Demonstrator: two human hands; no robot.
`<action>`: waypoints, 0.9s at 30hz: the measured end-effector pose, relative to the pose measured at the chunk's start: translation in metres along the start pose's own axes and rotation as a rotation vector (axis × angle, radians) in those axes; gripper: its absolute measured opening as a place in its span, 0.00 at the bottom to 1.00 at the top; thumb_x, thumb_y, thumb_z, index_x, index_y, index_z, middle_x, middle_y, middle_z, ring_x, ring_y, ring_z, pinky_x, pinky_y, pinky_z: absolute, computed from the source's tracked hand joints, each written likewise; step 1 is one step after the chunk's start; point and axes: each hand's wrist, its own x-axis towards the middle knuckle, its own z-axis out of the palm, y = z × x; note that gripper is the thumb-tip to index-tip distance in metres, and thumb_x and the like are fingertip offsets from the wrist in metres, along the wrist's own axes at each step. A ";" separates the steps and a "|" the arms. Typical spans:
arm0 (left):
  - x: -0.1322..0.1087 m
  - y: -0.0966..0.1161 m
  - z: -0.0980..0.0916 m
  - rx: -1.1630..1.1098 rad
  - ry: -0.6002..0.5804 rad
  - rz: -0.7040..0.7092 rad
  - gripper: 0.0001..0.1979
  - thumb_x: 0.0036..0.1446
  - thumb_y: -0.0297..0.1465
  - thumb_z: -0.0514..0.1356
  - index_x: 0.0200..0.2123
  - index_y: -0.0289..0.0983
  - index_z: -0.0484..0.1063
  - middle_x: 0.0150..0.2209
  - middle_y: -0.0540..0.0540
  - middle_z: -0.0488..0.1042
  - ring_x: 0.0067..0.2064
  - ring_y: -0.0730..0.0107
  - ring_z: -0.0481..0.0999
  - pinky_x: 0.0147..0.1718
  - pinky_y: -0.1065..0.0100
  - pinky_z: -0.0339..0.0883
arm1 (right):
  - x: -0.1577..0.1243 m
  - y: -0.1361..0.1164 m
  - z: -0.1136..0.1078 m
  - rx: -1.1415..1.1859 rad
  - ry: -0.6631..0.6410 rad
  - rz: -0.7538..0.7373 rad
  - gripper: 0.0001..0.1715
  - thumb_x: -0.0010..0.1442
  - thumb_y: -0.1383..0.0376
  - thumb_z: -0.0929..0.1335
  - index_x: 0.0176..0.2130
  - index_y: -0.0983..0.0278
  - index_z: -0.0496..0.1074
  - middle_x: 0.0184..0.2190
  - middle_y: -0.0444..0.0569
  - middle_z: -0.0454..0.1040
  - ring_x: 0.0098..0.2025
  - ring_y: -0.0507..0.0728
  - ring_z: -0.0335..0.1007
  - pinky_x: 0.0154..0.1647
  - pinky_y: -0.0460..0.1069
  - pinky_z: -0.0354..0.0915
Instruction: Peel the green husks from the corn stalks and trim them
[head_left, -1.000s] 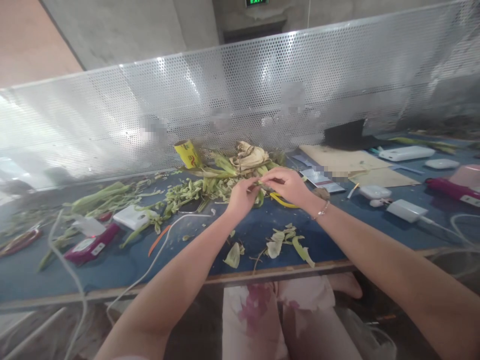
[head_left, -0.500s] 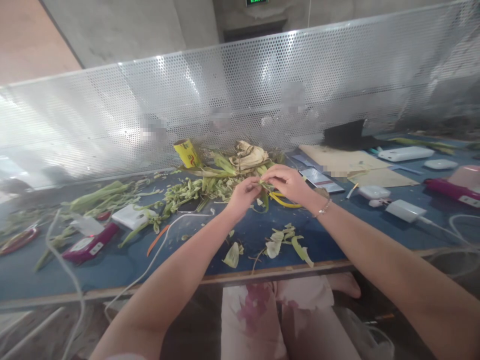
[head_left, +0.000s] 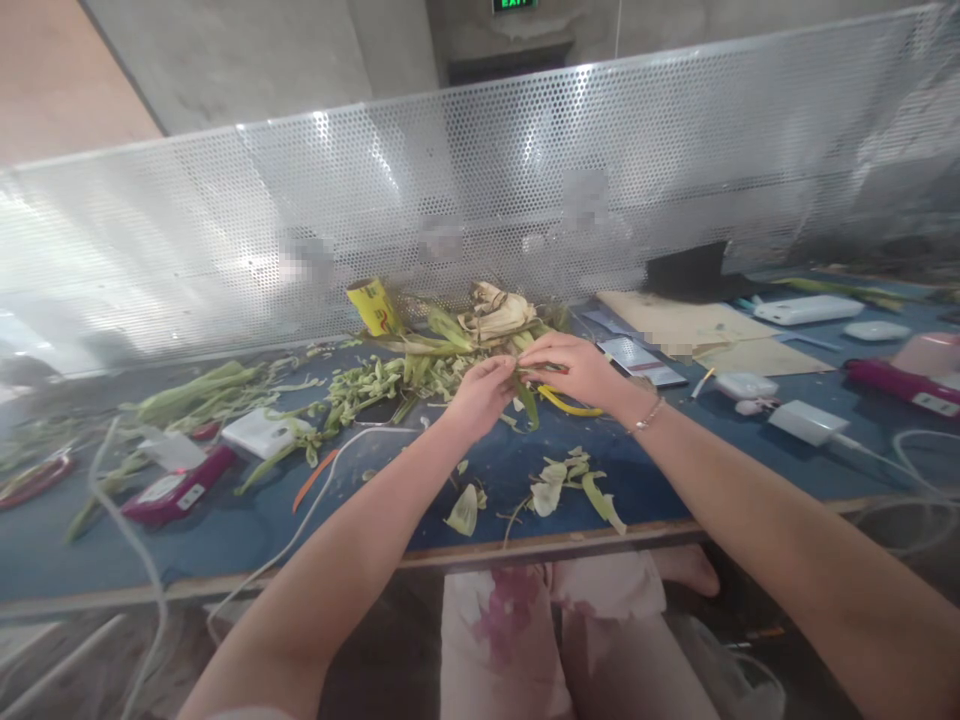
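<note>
My left hand (head_left: 484, 397) and my right hand (head_left: 574, 370) meet above the table, fingers pinched together. Between the fingertips is a thin green strip of plant, mostly hidden by the fingers. Below them a green leaf strip (head_left: 528, 404) hangs or lies; I cannot tell which. Just behind the hands sits a heap of husks (head_left: 502, 318), dry and pale on top, with green leaves under it. To the left spreads a pile of small green plant pieces (head_left: 367, 390). A yellow loop (head_left: 571, 406) lies under my right hand. Pale green leaf scraps (head_left: 549, 492) lie nearer the table edge.
A yellow tube (head_left: 373, 306) leans by the perforated metal screen (head_left: 510, 190). On the left are a purple device (head_left: 178, 488), a white box (head_left: 264, 432) and a cable (head_left: 330, 490). A phone (head_left: 643, 360), brown paper (head_left: 720, 325) and a white charger (head_left: 808, 422) lie at right.
My right fingers have curled in further over the strip, and my left hand has shifted slightly to the left. The objects on the table look the same.
</note>
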 end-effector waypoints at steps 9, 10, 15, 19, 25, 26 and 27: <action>-0.001 -0.004 0.003 0.165 -0.011 0.118 0.12 0.42 0.34 0.65 0.25 0.33 0.67 0.25 0.51 0.68 0.31 0.77 0.70 0.34 0.72 0.63 | 0.001 -0.008 0.007 0.058 0.087 0.165 0.09 0.57 0.66 0.64 0.27 0.63 0.73 0.31 0.48 0.74 0.35 0.54 0.69 0.38 0.50 0.65; 0.000 -0.005 0.002 0.197 -0.005 0.144 0.12 0.42 0.34 0.65 0.25 0.33 0.67 0.25 0.51 0.68 0.31 0.76 0.70 0.33 0.72 0.63 | 0.001 -0.009 0.008 0.064 0.107 0.202 0.10 0.56 0.66 0.64 0.26 0.64 0.72 0.30 0.48 0.73 0.34 0.53 0.69 0.36 0.49 0.65; 0.004 -0.009 -0.003 0.299 0.034 0.240 0.11 0.42 0.35 0.65 0.25 0.34 0.69 0.24 0.50 0.68 0.30 0.75 0.69 0.30 0.72 0.63 | 0.001 -0.013 0.016 0.174 0.199 0.424 0.09 0.54 0.62 0.65 0.26 0.65 0.69 0.23 0.45 0.71 0.26 0.52 0.67 0.28 0.47 0.63; 0.005 -0.010 -0.007 0.375 0.048 0.276 0.11 0.42 0.36 0.64 0.25 0.34 0.71 0.24 0.50 0.69 0.28 0.76 0.69 0.29 0.73 0.62 | 0.002 -0.016 0.016 0.300 0.199 0.501 0.09 0.52 0.60 0.66 0.29 0.64 0.68 0.23 0.45 0.71 0.26 0.52 0.68 0.29 0.47 0.64; 0.005 -0.009 -0.009 0.556 0.054 0.322 0.10 0.42 0.36 0.64 0.24 0.34 0.71 0.25 0.49 0.71 0.27 0.76 0.69 0.28 0.73 0.61 | 0.004 -0.017 0.013 0.366 0.146 0.545 0.09 0.50 0.60 0.68 0.28 0.64 0.69 0.23 0.46 0.73 0.26 0.52 0.69 0.30 0.48 0.66; 0.004 -0.007 -0.008 0.612 0.055 0.331 0.09 0.43 0.35 0.63 0.24 0.34 0.71 0.24 0.49 0.72 0.26 0.76 0.68 0.27 0.73 0.61 | 0.004 -0.017 0.012 0.371 0.138 0.553 0.09 0.49 0.60 0.68 0.28 0.64 0.69 0.23 0.46 0.73 0.26 0.52 0.69 0.29 0.48 0.66; 0.003 -0.006 -0.008 0.674 0.055 0.340 0.09 0.43 0.35 0.63 0.24 0.34 0.71 0.24 0.49 0.71 0.26 0.77 0.68 0.27 0.73 0.60 | 0.004 -0.017 0.012 0.378 0.130 0.560 0.09 0.49 0.60 0.68 0.28 0.64 0.69 0.23 0.45 0.73 0.25 0.52 0.69 0.29 0.48 0.66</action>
